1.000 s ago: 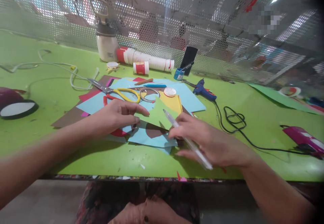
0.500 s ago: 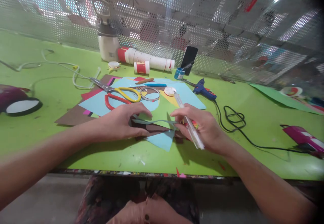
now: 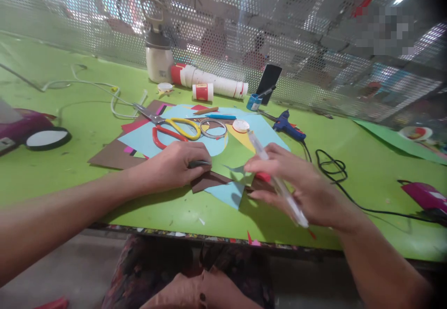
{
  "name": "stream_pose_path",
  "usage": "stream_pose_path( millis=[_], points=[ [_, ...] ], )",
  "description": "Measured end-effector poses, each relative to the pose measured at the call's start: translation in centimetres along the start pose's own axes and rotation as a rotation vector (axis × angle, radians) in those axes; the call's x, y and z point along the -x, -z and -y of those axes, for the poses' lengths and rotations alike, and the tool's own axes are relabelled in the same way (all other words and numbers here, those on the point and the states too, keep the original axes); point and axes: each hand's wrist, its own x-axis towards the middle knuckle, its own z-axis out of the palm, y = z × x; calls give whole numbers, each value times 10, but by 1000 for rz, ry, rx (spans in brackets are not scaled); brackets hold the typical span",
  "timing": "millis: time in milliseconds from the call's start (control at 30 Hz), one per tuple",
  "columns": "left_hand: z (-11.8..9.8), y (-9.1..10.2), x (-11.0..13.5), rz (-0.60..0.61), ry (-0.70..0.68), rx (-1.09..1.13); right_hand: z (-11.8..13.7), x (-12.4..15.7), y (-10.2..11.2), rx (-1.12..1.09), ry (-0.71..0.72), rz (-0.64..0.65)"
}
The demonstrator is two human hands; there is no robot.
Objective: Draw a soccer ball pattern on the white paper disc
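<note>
Left hand (image 3: 178,163) curled round one dark strip (image 3: 199,163), right hand (image 3: 296,183) loosely gripping one pen (image 3: 257,146), one pair of scissors (image 3: 158,119) beyond

Scissors (image 3: 158,119) block beyond left hand (image 3: 183,162); cord (image 3: 391,214) crosses rightward; near strip of table (image 3: 150,211) seems passable.

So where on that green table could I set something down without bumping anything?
Bare table shows between the black cord and the green sheet, right; between the black-rimmed disc and the brown paper, left; and along the front, below the left forearm. Crowded: the middle, with light-blue paper, scissors, left hand, right hand and its pen.
</note>
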Motion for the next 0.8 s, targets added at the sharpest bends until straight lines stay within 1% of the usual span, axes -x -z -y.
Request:
stream_pose_path(
  millis=[33,67,167,200,300,367,433,600,733,800],
  points=[
    [1,0,0,2,11,13,1,1,3,25,22,65],
    [1,0,0,2,28,27,3,2,5,51,34,100],
    [5,0,-2,-5,106,73,10,4,8,114,65,93],
    [7,0,-3,-6,137,89,13,4,6,140,92,108],
    [11,2,-6,2,216,135,21,3,-3,252,167,260],
    [12,3,-7,12,253,165,22,2,-10,321,207,317],
    [12,5,-8,21,279,196,21,0,-17,373,242,305],
    [15,8,-8,30,313,265,13,-2,-27,448,293,221],
    [20,7,-8,37,296,313,8,-2,-31,366,286,132],
    [19,7,-7,45,274,332,2,0,-33,303,257,57]
  ],
)
